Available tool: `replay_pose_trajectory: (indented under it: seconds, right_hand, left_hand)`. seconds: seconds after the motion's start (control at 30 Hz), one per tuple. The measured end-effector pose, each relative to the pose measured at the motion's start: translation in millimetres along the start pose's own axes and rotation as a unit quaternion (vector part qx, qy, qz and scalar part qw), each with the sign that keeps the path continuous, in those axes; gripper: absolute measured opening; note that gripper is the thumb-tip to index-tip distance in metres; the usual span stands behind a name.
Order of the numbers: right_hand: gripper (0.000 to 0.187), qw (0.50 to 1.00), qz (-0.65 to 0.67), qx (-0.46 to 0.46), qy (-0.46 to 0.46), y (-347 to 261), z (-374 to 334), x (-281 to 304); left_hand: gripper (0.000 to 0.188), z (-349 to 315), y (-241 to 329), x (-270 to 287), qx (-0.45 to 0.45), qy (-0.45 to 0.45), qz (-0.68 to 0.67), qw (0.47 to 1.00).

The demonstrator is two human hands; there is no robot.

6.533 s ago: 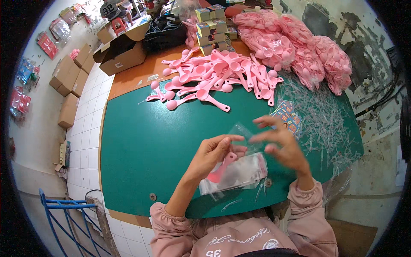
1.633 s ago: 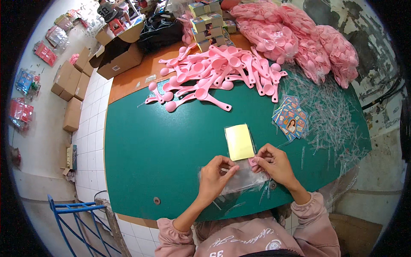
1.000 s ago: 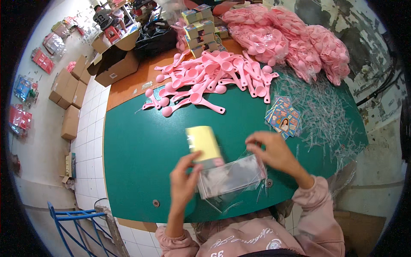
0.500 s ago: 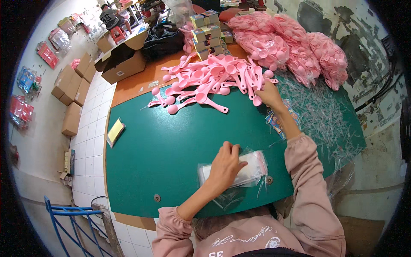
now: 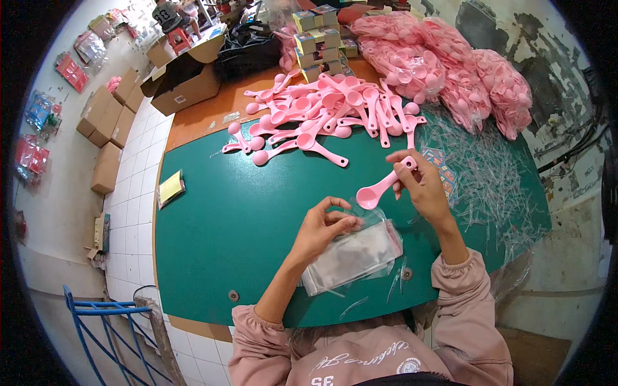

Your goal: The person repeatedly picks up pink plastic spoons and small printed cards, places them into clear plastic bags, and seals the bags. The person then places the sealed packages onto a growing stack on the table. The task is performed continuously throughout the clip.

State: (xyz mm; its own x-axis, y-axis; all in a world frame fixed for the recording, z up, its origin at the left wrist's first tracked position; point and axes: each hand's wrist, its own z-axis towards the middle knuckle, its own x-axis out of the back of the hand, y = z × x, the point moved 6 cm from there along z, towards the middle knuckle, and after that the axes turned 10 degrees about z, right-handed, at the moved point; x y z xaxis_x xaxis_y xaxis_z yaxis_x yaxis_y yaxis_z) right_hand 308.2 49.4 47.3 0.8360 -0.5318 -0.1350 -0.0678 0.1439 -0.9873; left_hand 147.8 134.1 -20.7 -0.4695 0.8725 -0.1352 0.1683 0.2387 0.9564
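Note:
My right hand (image 5: 423,188) pinches a pink measuring spoon (image 5: 369,197) by its handle end, over the green table. The spoon's bowl points left, just above a clear plastic bag (image 5: 373,219). My left hand (image 5: 320,228) has its thumb and fingers closed on the edge of that thin bag, though the grip is partly hard to see. Below both hands lies a stack of clear plastic bags (image 5: 354,258). Beyond them a loose heap of pink measuring spoons (image 5: 329,101) spreads across the far part of the table.
Printed cards (image 5: 440,168) lie right of my right hand, beside scattered clear plastic strips (image 5: 496,186). A small yellow packet (image 5: 171,187) is at the left edge. Bulging bags of pink spoons (image 5: 450,83), stacked card bundles (image 5: 317,40) and an open carton (image 5: 187,87) stand at the back.
My right hand has come back from the heap toward me with a pink measuring spoon. My left hand has shifted off the middle of the stack and raised a bag's edge.

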Motion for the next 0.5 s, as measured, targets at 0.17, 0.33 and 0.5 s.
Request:
replay_pose_trajectory:
  seconds: [0.17, 0.33, 0.5]
  right_hand:
    - [0.011, 1.0, 0.017, 0.023, -0.009, -2, -4, -4]
    - [0.009, 0.999, -0.028, 0.029, 0.013, -3, -6, -4]
    - [0.01, 0.998, -0.066, 0.018, 0.017, -2, -9, -11]
  left_hand:
    - [0.028, 0, 3, 2, 0.008, 0.001, 0.016, 1.0]
    - [0.034, 1, 4, 2, 0.002, 0.002, 0.028, 1.0]
    - [0.035, 1, 3, -1, -0.031, -0.012, 0.014, 0.999]
